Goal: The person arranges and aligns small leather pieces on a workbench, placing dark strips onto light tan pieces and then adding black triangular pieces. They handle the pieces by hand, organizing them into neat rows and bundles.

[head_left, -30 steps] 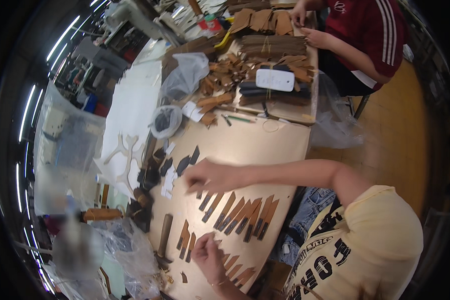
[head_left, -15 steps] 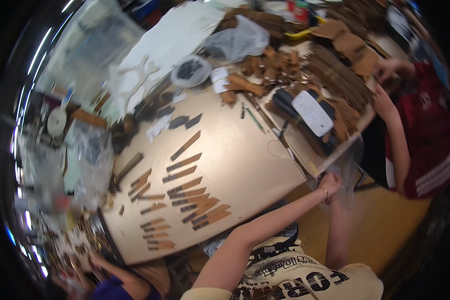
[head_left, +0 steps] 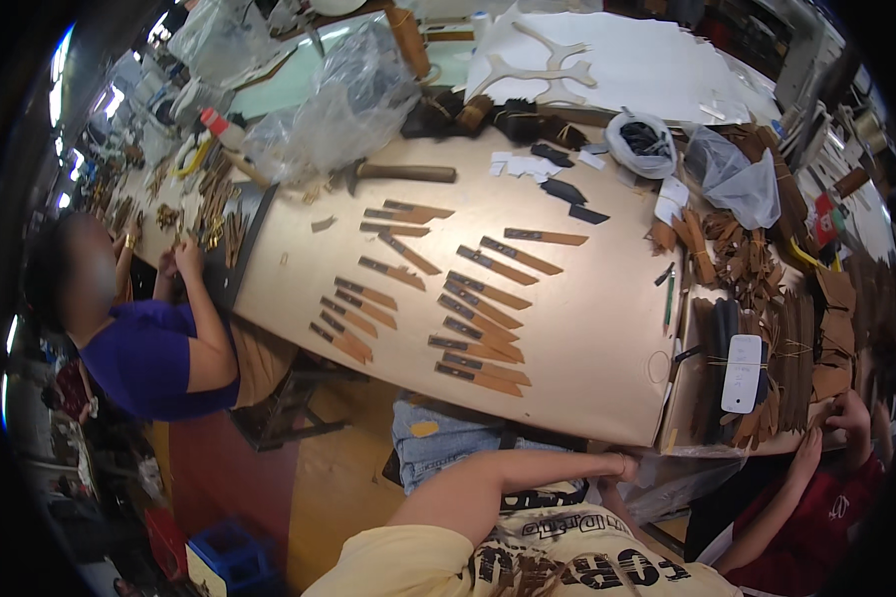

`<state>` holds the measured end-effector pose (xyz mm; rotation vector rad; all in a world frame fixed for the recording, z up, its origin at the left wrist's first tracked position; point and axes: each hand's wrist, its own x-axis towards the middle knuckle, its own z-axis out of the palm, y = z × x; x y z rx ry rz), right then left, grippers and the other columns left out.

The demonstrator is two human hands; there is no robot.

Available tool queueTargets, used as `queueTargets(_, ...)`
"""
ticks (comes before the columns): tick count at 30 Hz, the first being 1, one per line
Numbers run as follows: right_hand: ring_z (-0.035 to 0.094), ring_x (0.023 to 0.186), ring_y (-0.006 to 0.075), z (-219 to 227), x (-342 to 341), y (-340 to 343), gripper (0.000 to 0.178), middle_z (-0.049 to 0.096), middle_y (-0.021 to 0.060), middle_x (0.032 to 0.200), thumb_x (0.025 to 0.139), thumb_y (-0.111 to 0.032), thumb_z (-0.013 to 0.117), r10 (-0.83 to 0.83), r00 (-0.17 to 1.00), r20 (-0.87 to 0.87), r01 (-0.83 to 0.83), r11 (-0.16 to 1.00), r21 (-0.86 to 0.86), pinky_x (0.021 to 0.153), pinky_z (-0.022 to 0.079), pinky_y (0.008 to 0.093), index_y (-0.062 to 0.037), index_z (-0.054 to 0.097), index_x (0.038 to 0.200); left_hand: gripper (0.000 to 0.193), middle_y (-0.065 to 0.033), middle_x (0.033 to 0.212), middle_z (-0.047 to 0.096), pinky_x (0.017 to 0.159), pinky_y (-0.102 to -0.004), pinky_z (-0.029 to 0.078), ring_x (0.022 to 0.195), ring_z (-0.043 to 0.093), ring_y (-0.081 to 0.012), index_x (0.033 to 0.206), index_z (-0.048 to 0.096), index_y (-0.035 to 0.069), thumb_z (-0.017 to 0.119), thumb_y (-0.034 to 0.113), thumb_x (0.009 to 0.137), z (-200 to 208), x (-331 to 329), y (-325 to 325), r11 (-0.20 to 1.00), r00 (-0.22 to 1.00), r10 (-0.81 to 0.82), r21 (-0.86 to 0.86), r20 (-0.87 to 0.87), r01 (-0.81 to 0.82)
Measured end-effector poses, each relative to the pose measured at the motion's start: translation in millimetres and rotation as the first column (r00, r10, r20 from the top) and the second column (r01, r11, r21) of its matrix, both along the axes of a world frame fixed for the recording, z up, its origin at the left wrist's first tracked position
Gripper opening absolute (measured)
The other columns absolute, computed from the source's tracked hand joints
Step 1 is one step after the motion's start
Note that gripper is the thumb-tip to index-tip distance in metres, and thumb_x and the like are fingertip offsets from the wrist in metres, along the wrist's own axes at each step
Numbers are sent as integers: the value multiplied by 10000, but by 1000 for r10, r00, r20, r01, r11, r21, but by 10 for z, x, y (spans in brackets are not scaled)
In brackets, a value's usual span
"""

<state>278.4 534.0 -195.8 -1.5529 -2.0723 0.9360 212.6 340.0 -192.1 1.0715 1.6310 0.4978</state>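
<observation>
My left hand [head_left: 619,466] is just off the table's front edge, its forearm bent across my body. It looks closed, but its fingers are mostly hidden. Close beneath it, my right hand [head_left: 607,487] is largely covered by the left wrist. Beside both hands a clear plastic bag [head_left: 682,485] hangs below the table edge; whether they grip it I cannot tell. On the table [head_left: 592,338] lie two loose groups of tan strips [head_left: 483,298] with dark ends and slanted tips. A hammer [head_left: 403,173] with a wooden handle lies behind them.
At the right are bundled brown strips [head_left: 791,348], a white card [head_left: 742,373] and a green pencil [head_left: 669,298]. Plastic bags [head_left: 353,95] and a white sheet [head_left: 627,65] fill the back. A person in purple [head_left: 159,358] works at the left; another in dark red [head_left: 816,527] at the right.
The view has turned, so the table lies more level and the person in purple shows more fully. My hands appear lower in the picture, still close together by the plastic bag.
</observation>
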Motion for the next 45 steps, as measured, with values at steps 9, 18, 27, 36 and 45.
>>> queueTargets(9, 636, 1042, 359, -575, 605, -1268, 599, 639, 243, 1126, 812, -287, 719, 310, 831, 461, -404, 907, 117, 852, 519, 474, -78, 498, 1329, 388, -320, 1035, 632, 911, -478, 482, 979, 639, -442, 1148, 603, -51, 606, 111, 797, -424, -97, -320, 861, 908, 398, 393, -127, -323)
queueTargets(18, 618, 1082, 438, -216, 678, -1300, 770, 637, 294, 1134, 742, -232, 763, 523, 610, 595, -473, 843, -256, 877, 519, 505, -24, 428, 1403, 411, -291, 986, 668, 842, -438, 526, 989, 649, -437, 996, 645, -85, 665, 309, 878, 398, -241, -789, 871, 966, 230, 418, 118, -258)
queueTargets(27, 605, 1085, 456, 216, 606, -1379, 652, 623, 269, 1202, 728, -170, 751, 430, 514, 743, -527, 841, -122, 936, 491, 495, -12, 519, 1316, 755, -329, 1086, 623, 933, -445, 489, 1068, 607, -432, 1438, 328, -25, 690, 67, 782, 218, -93, -677, 891, 992, 79, 439, 98, -114)
queueTargets(36, 678, 923, 418, 518, 639, -1671, 325, 695, 258, 937, 891, -301, 613, 200, 716, 669, -283, 959, 15, 807, 526, 503, -43, 708, 1066, 759, -287, 983, 646, 892, -519, 470, 947, 628, -453, 1529, 172, 22, 586, 162, 908, 334, 145, -1059, 657, 971, 220, 722, 90, -216)
queueTargets(45, 644, 953, 247, 1877, -173, -2384, 236, 656, 131, 1095, 948, -95, 614, -34, 998, 57, -14, 729, 685, 805, 495, 341, -7, 636, 1166, 482, -187, 1087, 645, 927, -456, 457, 1044, 605, -336, 1363, 468, 15, 583, 122, 908, 1170, -133, -1806, 654, 982, 158, 735, 99, -180)
